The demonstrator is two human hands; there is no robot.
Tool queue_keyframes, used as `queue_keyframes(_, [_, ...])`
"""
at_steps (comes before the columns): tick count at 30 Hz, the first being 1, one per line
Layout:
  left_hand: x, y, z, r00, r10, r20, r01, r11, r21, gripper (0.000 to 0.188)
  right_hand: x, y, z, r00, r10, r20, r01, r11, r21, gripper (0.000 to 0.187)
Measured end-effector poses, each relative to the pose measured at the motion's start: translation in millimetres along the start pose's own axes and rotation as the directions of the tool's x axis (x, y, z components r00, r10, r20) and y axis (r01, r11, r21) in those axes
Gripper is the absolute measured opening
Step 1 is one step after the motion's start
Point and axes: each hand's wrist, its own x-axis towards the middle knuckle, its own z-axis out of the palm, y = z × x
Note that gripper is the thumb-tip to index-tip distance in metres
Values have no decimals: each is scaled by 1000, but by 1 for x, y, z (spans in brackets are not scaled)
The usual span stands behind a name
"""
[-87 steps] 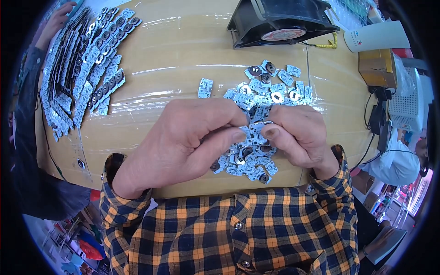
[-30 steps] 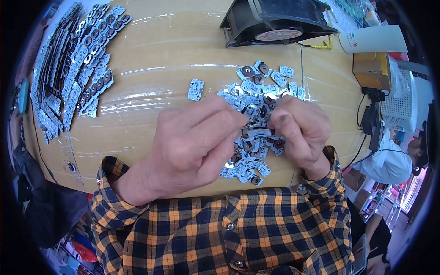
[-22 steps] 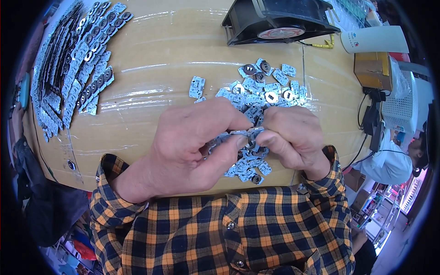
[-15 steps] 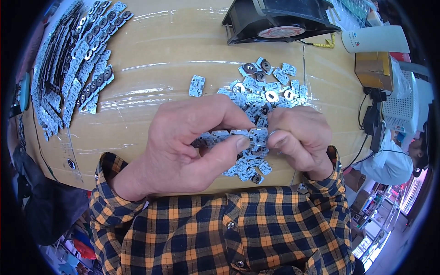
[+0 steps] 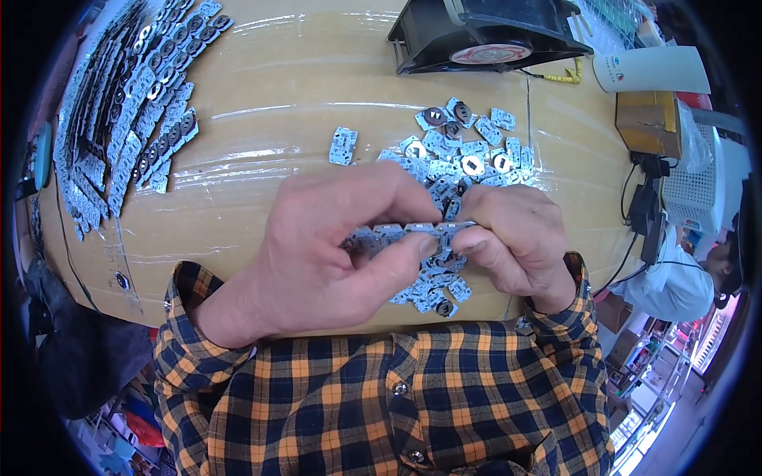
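My left hand (image 5: 333,254) is closed around a strip of small joined circuit boards (image 5: 389,232), with the thumb along its near edge. The strip's right end is pinched between the thumb and bent fingers of my right hand (image 5: 516,238). Under and beyond both hands lies a loose pile of separate small circuit boards (image 5: 436,147), some carrying round dark or silvery parts. One single board (image 5: 343,146) lies apart, left of the pile. My fingers hide part of the strip and the middle of the pile.
Many more board strips (image 5: 151,103) are stacked at the far left of the table (image 5: 262,63). A black fan (image 5: 484,36) stands at the back. On the right are a white cup (image 5: 651,69), a cardboard box (image 5: 647,119), a white basket (image 5: 690,186) and cables. Another person (image 5: 675,282) is beyond.
The right end board of the strip has tilted, now showing more of its edge. My right hand has turned and shifted slightly left; the left hand keeps its hold.
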Motion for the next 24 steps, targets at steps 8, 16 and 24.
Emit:
queue_keyframes(8, [0, 10, -2, 939, -312, 147, 332, 704, -628, 13, -3, -14, -8, 783, 509, 357, -594, 444, 670, 32])
queue_keyframes(16, [6, -9, -2, 923, 376, -79, -354, 912, 205, 22, -2, -11, 3, 825, 557, 96, -502, 644, 577, 28])
queue_keyframes(24, [-2, -12, 8, 883, 456, -110, -386, 838, 385, 32, -3, -10, 5, 905, 425, 1, -396, 842, 366, 31])
